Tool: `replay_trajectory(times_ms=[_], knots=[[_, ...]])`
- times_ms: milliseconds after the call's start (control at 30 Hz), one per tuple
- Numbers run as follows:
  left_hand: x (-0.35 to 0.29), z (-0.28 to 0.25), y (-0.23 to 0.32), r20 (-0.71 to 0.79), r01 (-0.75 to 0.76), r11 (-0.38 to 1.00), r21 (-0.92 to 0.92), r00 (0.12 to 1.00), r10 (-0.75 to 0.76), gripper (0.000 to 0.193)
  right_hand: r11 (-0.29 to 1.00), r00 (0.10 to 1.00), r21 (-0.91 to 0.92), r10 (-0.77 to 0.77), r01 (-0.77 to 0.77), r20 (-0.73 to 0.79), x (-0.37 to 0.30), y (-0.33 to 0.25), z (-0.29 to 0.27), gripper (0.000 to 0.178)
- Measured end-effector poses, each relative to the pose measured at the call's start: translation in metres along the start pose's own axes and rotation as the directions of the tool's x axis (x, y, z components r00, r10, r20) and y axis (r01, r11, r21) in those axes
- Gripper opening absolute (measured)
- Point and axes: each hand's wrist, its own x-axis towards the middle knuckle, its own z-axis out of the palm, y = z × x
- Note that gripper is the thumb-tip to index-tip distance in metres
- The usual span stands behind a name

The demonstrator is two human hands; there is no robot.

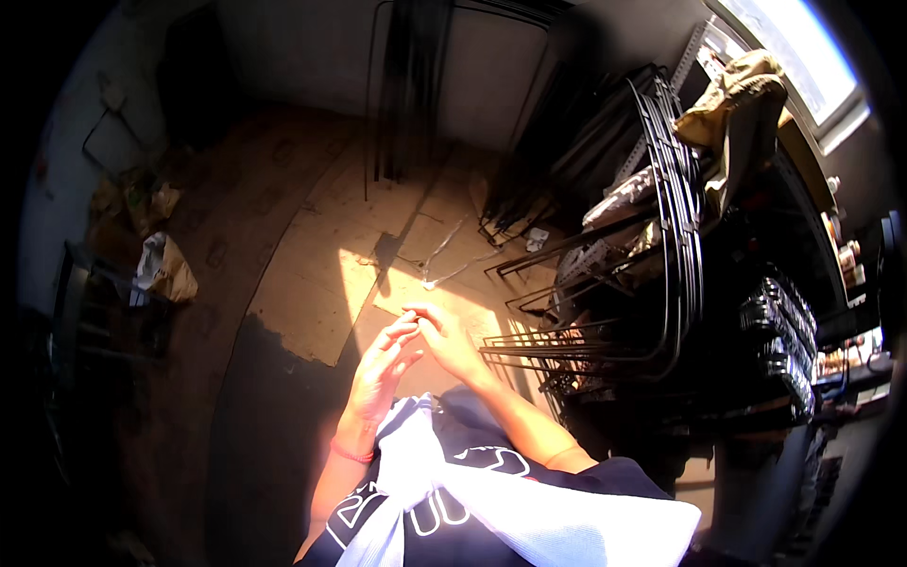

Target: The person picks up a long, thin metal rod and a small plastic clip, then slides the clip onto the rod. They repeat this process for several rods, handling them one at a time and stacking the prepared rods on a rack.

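Note:
In bright sunlight in front of my body, my two hands meet at the fingers. My left hand [376, 370] has its fingers stretched out and slightly apart, with a thin pinkish band [350, 453] round the wrist. Coming from the right, my right hand [446, 338] lays its fingers over the left fingertips. I see no object in either hand. Below them a white knotted cloth [413, 463] hangs over a dark garment with white outlined print. Glare washes out some finger detail.
Bent black metal rods or frames [673, 208] are stacked on the right, their ends reaching toward my right side. A tan cloth [732, 99] drapes near the bright window. Thin pale strips [442, 260] lie on the sunlit floor ahead. A paper bag [168, 267] stands at left.

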Motion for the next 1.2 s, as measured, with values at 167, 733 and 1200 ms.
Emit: replay_trajectory(times_ms=[167, 733, 1200], knots=[[0.041, 0.007, -0.011, 0.211, 0.155, 0.984, 0.082, 0.963, -0.169, 0.036, 0.999, 0.925, -0.018, -0.040, 0.036, -0.379, -0.001, -0.004, -0.033, 0.025], [0.051, -0.004, -0.009, -0.024, 0.230, 0.973, 0.024, 0.973, -0.229, 0.044, 0.995, 0.999, 0.097, 0.020, -0.016, -0.040, 0.051, -0.014, 0.010, 0.023], [-0.168, -0.196, 0.091, -0.450, -0.459, 0.886, 0.056, 0.781, 0.433, 0.037, 0.725, 0.486, 0.095, -0.547, 0.683, 0.682, 0.012, -0.034, 0.346, 0.021]])
